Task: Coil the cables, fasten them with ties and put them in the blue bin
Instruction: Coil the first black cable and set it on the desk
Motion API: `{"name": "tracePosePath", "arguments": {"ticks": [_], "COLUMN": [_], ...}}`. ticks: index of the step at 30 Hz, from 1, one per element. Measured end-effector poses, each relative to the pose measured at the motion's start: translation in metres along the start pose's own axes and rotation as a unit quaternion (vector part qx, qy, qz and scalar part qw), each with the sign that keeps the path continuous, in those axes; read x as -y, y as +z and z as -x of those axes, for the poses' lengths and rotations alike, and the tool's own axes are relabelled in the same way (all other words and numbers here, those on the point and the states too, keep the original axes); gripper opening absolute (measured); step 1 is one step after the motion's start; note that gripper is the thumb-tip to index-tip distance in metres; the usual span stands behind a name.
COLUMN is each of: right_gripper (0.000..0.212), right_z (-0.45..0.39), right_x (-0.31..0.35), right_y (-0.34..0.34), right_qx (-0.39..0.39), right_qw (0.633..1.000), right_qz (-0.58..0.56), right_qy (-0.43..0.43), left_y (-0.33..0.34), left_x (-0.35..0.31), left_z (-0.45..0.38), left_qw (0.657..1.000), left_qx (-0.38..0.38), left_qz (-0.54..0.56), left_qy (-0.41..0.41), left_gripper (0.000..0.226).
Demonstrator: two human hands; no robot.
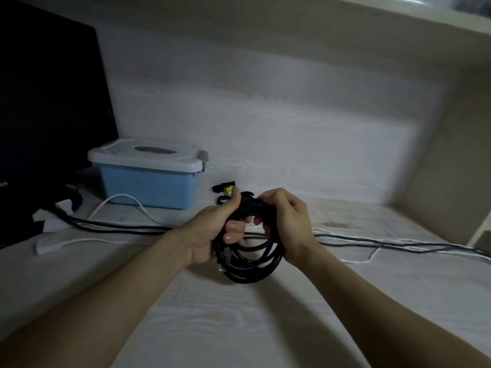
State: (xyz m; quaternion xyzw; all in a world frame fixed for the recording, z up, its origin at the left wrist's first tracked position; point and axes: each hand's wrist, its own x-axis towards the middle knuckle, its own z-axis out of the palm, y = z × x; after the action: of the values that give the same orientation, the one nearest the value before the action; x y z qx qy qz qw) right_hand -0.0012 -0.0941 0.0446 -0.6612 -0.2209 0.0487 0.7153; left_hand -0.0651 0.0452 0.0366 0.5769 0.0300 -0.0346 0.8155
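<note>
A coil of black cable (249, 258) hangs between my hands just above the white table. My left hand (212, 229) grips the coil's left side, fingers curled through the loops and thumb up. My right hand (285, 219) grips the coil's top right side. The blue bin (148, 185) stands at the back left with its white lid (143, 155) shut. Small black ties, one with a yellow bit (224, 188), lie on the table just behind my hands.
Loose black and white cables (398, 245) run across the table to the right and to the left (111, 227). A white plug block (47, 247) lies at the left. A dark monitor (47, 102) stands at the far left. Walls close in behind and right.
</note>
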Motion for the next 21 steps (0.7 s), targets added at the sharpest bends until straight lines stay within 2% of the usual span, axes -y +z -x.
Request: {"name": "tracePosePath", "arguments": {"ticks": [2, 6, 8, 11, 15, 19, 20, 21], "right_gripper": [0.023, 0.024, 0.028, 0.035, 0.039, 0.028, 0.023, 0.017], "right_z": [-0.015, -0.042, -0.056, -0.076, -0.087, -0.118, -0.130, -0.142], "right_x": [-0.010, -0.024, -0.025, -0.033, -0.044, -0.046, -0.051, -0.058], "right_y": [0.014, 0.043, 0.052, 0.061, 0.073, 0.071, 0.067, 0.062], "right_qx": [0.019, 0.068, 0.090, 0.095, 0.092, 0.089, 0.080, 0.076], "right_qw": [1.000, 0.998, 0.995, 0.993, 0.988, 0.989, 0.982, 0.958], "right_qz": [-0.002, -0.017, 0.005, 0.054, 0.122, 0.109, 0.171, 0.277], "right_qy": [-0.004, 0.004, 0.030, 0.052, 0.000, 0.036, 0.018, -0.019], "left_y": [-0.016, -0.048, -0.059, -0.068, -0.073, -0.078, -0.079, -0.081], "left_x": [0.000, -0.005, -0.007, -0.007, 0.000, -0.001, -0.001, -0.001], "left_z": [-0.009, -0.012, -0.009, -0.006, -0.018, -0.025, -0.026, -0.027], "left_qw": [1.000, 0.999, 0.999, 0.992, 0.979, 0.973, 0.971, 0.967], "left_qx": [-0.012, -0.035, -0.019, 0.011, -0.069, -0.164, -0.184, -0.201], "left_qz": [0.021, 0.015, 0.035, 0.122, 0.188, 0.160, 0.153, 0.153], "left_qy": [-0.016, -0.038, -0.034, -0.040, -0.032, 0.004, 0.017, 0.026], "left_gripper": [0.065, 0.057, 0.052, 0.044, 0.042, 0.046, 0.046, 0.046]}}
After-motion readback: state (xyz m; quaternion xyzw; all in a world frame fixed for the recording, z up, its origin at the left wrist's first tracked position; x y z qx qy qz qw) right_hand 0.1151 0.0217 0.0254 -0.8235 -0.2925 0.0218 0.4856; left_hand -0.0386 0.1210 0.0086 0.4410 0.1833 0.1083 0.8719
